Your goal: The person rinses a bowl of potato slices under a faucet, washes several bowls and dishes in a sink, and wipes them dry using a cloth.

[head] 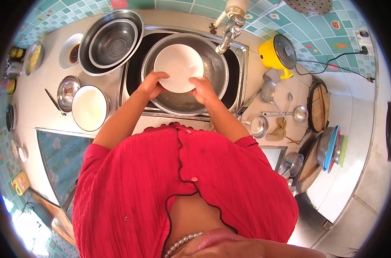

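Between them, my two hands hold a white bowl [179,66], its inside facing up at me. My left hand [153,85] grips the bowl's lower left edge, thumb over the rim. On the lower right edge, my right hand [202,90] does the same. Beneath the bowl is a wide metal basin [182,111] with what looks like water in it. The basin sits in a stainless-steel sink [244,74]. A metal faucet [226,40] reaches over the basin's upper right side.
Nested metal basins [113,43] stand left of the sink, near a white enamel bowl [90,108] and a shiny metal bowl [68,93]. To the right are a yellow electric pot [276,53], a skimmer [268,90], a ladle [300,113] and a brown cloth [277,130].
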A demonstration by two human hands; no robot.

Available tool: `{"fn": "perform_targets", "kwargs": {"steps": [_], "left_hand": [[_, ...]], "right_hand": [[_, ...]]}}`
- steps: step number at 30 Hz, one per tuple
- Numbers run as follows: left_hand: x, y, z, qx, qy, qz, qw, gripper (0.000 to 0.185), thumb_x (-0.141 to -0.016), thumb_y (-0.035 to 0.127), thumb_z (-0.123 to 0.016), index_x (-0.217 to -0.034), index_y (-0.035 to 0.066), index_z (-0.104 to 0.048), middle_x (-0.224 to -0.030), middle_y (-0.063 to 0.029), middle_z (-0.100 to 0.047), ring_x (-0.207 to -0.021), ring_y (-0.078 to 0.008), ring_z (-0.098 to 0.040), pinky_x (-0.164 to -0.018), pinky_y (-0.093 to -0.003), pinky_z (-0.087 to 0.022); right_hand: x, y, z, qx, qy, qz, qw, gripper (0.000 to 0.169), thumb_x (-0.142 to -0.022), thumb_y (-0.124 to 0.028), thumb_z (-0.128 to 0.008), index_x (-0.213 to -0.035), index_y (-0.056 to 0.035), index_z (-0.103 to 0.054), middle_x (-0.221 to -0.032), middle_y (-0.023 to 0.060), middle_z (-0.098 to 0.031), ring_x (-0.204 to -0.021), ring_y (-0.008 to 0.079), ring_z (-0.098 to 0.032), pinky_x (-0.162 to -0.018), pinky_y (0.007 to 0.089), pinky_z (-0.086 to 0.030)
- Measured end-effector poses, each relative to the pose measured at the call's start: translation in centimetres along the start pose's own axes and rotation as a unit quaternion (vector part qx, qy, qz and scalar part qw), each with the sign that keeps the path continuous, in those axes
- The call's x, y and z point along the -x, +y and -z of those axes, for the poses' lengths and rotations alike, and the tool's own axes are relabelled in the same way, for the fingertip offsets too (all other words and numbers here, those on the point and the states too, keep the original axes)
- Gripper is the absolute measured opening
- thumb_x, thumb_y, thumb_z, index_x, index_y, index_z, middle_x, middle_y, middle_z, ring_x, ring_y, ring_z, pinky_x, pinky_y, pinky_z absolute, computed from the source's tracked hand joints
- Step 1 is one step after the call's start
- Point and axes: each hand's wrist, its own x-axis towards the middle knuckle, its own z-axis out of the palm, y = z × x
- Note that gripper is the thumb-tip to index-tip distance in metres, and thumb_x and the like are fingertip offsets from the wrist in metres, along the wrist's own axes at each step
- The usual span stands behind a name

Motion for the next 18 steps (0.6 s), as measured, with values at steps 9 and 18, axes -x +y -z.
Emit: {"fn": "perform_targets", "kwargs": {"steps": [9, 18], "left_hand": [[1.2, 0.9, -1.5, -0.312, 0.011, 0.052, 0.949, 0.072, -0.057, -0.001, -0.044, -0.128, 0.012, -0.036, -0.097, -0.0053, -0.050, -0.085, -0.0171, -0.049, -0.067, -0.0292, -0.044], [-0.6, 0.8, -0.3, -0.223, 0.086, -0.021, 0.971, 0.066, -0.062, 0.000, -0.045, -0.127, 0.009, -0.038, -0.108, -0.0072, -0.051, -0.099, -0.0194, -0.049, -0.080, -0.0302, -0.042]], "right_hand": [[-4.4, -7.4, -3.0, 0.525, -0.209, 0.247, 0.787, 0.042, -0.081, -0.037, -0.058, -0.105, -0.0038, -0.050, -0.081, 0.0156, -0.062, -0.078, 0.0278, -0.061, -0.068, 0.0370, -0.048], [-4.8, -0.1, 2.9, 0.162, -0.142, -0.013, 0.976, 0.045, -0.084, -0.028, -0.056, -0.120, -0.0039, -0.043, -0.103, 0.0128, -0.058, -0.086, 0.0249, -0.059, -0.063, 0.0406, -0.054]]}}
